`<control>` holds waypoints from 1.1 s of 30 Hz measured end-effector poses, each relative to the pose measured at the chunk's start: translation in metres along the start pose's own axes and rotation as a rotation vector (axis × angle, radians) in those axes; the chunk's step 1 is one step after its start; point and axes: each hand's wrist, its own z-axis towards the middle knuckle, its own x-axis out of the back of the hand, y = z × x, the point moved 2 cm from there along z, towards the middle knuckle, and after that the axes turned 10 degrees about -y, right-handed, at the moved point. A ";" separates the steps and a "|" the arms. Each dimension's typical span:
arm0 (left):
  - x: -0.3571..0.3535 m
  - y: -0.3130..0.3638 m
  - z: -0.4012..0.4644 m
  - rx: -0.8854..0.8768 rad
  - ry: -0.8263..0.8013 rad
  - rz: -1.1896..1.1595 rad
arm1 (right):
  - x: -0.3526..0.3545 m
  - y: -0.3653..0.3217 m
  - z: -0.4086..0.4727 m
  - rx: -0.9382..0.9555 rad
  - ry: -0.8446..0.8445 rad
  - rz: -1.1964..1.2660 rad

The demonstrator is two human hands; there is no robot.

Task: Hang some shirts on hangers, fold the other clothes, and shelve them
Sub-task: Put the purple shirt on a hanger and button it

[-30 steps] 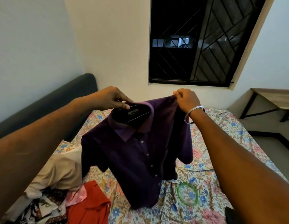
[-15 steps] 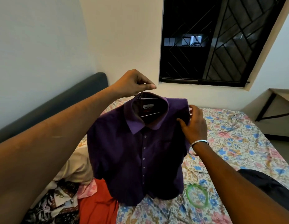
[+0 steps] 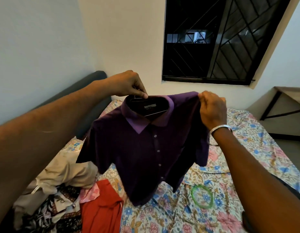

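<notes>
We've got the dark purple polo shirt (image 3: 145, 148), lighter collar, buttoned; left hand (image 3: 129, 86) pinches its hanger (image 3: 137, 98), right hand (image 3: 213, 110) grips the shoulder.

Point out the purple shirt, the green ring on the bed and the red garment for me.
purple shirt (image 3: 142, 153): head view, chest panel left of the buttons.
green ring (image 3: 192, 195): head view, left arc of the ring.
red garment (image 3: 100, 212): head view, middle of the fabric.
</notes>
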 end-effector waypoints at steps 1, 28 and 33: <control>0.002 0.004 0.001 -0.010 -0.030 0.041 | 0.005 -0.002 0.008 -0.011 0.010 0.004; -0.022 -0.059 -0.140 0.431 0.768 -0.067 | -0.076 -0.180 -0.004 0.277 -0.420 0.824; -0.007 -0.062 -0.229 0.588 0.990 0.093 | -0.071 -0.263 0.027 0.382 -0.438 1.038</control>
